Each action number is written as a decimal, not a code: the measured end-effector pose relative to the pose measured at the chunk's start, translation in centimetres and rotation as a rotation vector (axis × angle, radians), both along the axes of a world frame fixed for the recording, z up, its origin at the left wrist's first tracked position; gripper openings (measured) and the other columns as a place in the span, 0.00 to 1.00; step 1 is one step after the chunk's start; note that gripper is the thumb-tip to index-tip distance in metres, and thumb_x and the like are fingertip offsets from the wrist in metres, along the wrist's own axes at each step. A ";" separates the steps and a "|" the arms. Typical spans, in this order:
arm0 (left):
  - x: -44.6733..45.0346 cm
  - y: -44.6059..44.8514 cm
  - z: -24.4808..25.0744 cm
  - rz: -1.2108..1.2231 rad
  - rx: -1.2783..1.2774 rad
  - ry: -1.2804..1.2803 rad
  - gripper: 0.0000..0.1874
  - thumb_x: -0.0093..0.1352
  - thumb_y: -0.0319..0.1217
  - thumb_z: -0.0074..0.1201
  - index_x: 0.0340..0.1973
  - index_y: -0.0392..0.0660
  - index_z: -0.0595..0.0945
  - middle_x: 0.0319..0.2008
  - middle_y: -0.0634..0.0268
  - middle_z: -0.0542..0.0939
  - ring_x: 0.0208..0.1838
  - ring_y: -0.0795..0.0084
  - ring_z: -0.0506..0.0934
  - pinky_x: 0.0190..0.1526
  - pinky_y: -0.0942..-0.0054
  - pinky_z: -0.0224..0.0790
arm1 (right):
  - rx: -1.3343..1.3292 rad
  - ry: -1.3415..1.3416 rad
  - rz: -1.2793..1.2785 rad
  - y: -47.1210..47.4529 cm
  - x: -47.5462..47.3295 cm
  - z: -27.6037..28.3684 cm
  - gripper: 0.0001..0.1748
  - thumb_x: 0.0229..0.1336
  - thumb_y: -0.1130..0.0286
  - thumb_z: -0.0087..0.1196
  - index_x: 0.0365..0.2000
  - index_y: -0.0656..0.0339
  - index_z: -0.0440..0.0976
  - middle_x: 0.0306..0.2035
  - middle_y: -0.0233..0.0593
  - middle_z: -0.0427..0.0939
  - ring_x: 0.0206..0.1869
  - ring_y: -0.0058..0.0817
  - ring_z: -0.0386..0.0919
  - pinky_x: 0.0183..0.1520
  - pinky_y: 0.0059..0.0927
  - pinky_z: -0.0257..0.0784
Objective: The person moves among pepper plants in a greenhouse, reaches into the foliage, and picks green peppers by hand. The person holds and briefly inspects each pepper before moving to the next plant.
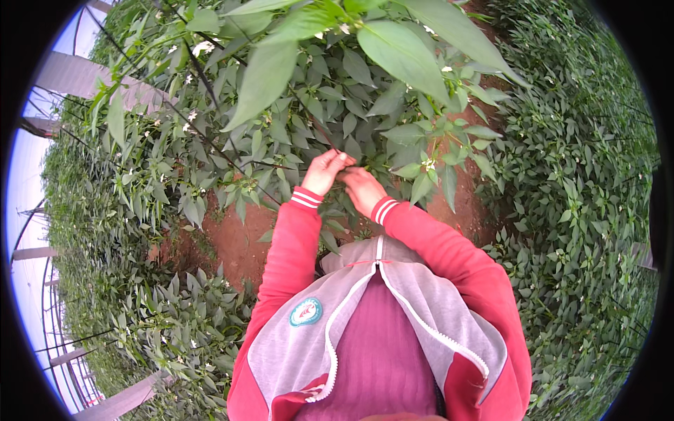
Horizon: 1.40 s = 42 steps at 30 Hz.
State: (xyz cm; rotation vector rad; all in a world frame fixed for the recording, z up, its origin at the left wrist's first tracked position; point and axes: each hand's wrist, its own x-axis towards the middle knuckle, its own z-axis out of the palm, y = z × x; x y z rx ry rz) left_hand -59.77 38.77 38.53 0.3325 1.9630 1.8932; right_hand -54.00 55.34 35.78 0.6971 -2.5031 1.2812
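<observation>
My left hand (322, 174) is in front of my body among pepper plants, thumb and forefinger pinched together. A thin dark string (319, 128) slants down from the upper left and meets its fingertips. My right hand (364, 190) lies just beside it, fingers bent toward the left fingertips. What is between the right fingers is hidden. Green leaves (329, 118) of a flowering pepper plant surround both hands. Large leaves (403, 58) hang close to the camera at the top.
Dark strings (202, 79) cross the foliage at the upper left. Reddish bare soil (239, 239) shows below the plants. Dense plant rows stand on the right (574, 221) and lower left (184, 326). Pale posts (92, 79) and a greenhouse frame (55, 316) line the left.
</observation>
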 end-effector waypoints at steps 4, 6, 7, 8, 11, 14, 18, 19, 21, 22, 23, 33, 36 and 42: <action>0.3 0.5 -2.2 -0.035 -0.097 -0.199 0.16 0.79 0.42 0.46 0.51 0.45 0.80 0.50 0.69 0.82 0.56 0.74 0.76 0.58 0.67 0.67 | 0.550 -0.079 0.077 -0.7 1.0 -1.8 0.12 0.48 0.72 0.60 0.37 0.56 0.79 0.40 0.37 0.79 0.50 0.37 0.72 0.54 0.37 0.65; 0.6 0.5 -2.8 -0.073 -0.167 -0.293 0.16 0.78 0.45 0.47 0.51 0.49 0.79 0.51 0.71 0.81 0.56 0.74 0.75 0.56 0.65 0.67 | 0.536 -0.041 0.009 0.0 1.2 -1.9 0.11 0.47 0.71 0.60 0.35 0.56 0.79 0.38 0.36 0.78 0.49 0.37 0.71 0.54 0.38 0.65; 0.6 0.5 -3.0 -0.090 -0.236 -0.375 0.16 0.78 0.45 0.47 0.52 0.50 0.78 0.52 0.71 0.80 0.57 0.73 0.75 0.55 0.64 0.68 | 0.525 -0.016 -0.025 0.6 1.3 -1.9 0.10 0.46 0.71 0.61 0.34 0.56 0.79 0.38 0.35 0.78 0.49 0.36 0.71 0.53 0.39 0.65; 0.7 0.7 -3.0 -0.075 -0.286 -0.428 0.20 0.78 0.50 0.46 0.55 0.50 0.76 0.55 0.70 0.79 0.57 0.70 0.76 0.56 0.63 0.68 | 0.490 0.066 -0.043 1.4 1.2 -1.8 0.11 0.44 0.70 0.63 0.33 0.55 0.77 0.35 0.33 0.75 0.46 0.36 0.70 0.50 0.39 0.65; 0.4 1.0 -2.8 -0.083 -0.317 -0.405 0.26 0.77 0.54 0.45 0.60 0.49 0.73 0.58 0.67 0.79 0.59 0.65 0.75 0.58 0.61 0.67 | 0.508 0.056 0.007 2.6 1.2 -1.6 0.08 0.49 0.69 0.62 0.32 0.54 0.77 0.34 0.34 0.74 0.46 0.38 0.71 0.50 0.41 0.67; 0.1 1.0 -2.5 -0.062 -0.486 -0.225 0.34 0.76 0.58 0.44 0.63 0.42 0.71 0.56 0.58 0.80 0.57 0.59 0.78 0.59 0.63 0.68 | 0.473 -0.002 -0.029 2.7 0.9 -1.5 0.06 0.51 0.69 0.61 0.32 0.55 0.76 0.34 0.36 0.75 0.44 0.40 0.73 0.48 0.42 0.69; 0.2 -0.2 -2.5 -0.088 -0.556 -0.053 0.31 0.78 0.53 0.42 0.61 0.37 0.72 0.51 0.51 0.83 0.53 0.60 0.81 0.56 0.65 0.70 | 0.350 -0.061 -0.161 2.3 0.3 -1.1 0.06 0.55 0.69 0.59 0.32 0.58 0.75 0.33 0.39 0.76 0.42 0.43 0.76 0.47 0.44 0.72; 0.3 -0.5 -2.5 -0.099 -0.594 -0.003 0.30 0.78 0.51 0.41 0.60 0.37 0.72 0.51 0.51 0.83 0.53 0.61 0.82 0.55 0.64 0.71 | 0.333 -0.082 -0.182 2.3 0.1 -1.0 0.06 0.55 0.70 0.59 0.32 0.58 0.75 0.33 0.39 0.76 0.43 0.43 0.76 0.47 0.44 0.72; 0.7 -0.9 -2.6 -0.084 -0.459 0.100 0.19 0.77 0.37 0.45 0.57 0.36 0.75 0.47 0.52 0.84 0.52 0.63 0.82 0.55 0.65 0.72 | 0.298 -0.128 -0.223 2.3 -0.2 -0.8 0.06 0.56 0.70 0.58 0.33 0.59 0.74 0.34 0.39 0.76 0.43 0.43 0.76 0.47 0.44 0.73; 1.0 -1.0 -2.6 -0.076 -0.425 0.114 0.18 0.76 0.34 0.46 0.56 0.35 0.75 0.46 0.53 0.85 0.52 0.63 0.82 0.54 0.66 0.72 | 0.292 -0.125 -0.209 2.3 -0.3 -0.7 0.05 0.56 0.71 0.58 0.33 0.59 0.75 0.34 0.40 0.77 0.42 0.43 0.76 0.44 0.44 0.74; 1.2 -1.0 -2.6 -0.068 -0.392 0.120 0.16 0.75 0.30 0.47 0.55 0.35 0.76 0.45 0.53 0.85 0.51 0.64 0.83 0.54 0.66 0.73 | 0.275 -0.118 -0.201 2.3 -0.4 -0.6 0.05 0.56 0.71 0.58 0.32 0.59 0.75 0.34 0.40 0.77 0.42 0.43 0.76 0.43 0.43 0.74; 1.2 -1.7 -4.0 0.044 -0.535 0.099 0.12 0.67 0.26 0.53 0.43 0.36 0.83 0.39 0.56 0.86 0.41 0.64 0.83 0.48 0.67 0.75 | 0.125 -0.115 -0.181 1.7 -0.6 -1.0 0.04 0.57 0.72 0.59 0.32 0.60 0.75 0.33 0.41 0.77 0.40 0.44 0.77 0.43 0.43 0.74; 1.1 -1.8 -4.0 0.117 -0.494 0.080 0.10 0.67 0.25 0.54 0.42 0.37 0.83 0.37 0.59 0.85 0.40 0.68 0.82 0.47 0.69 0.75 | 0.086 -0.127 -0.188 1.8 -0.7 -0.9 0.04 0.57 0.73 0.59 0.32 0.60 0.74 0.33 0.40 0.76 0.40 0.44 0.76 0.43 0.43 0.73; 1.6 -1.5 -2.4 0.069 -0.446 0.118 0.17 0.52 0.28 0.68 0.34 0.41 0.79 0.30 0.59 0.83 0.36 0.65 0.83 0.41 0.66 0.76 | 0.051 -0.162 -0.210 1.7 -0.9 -0.6 0.05 0.58 0.72 0.59 0.33 0.60 0.75 0.34 0.40 0.76 0.41 0.44 0.77 0.43 0.43 0.73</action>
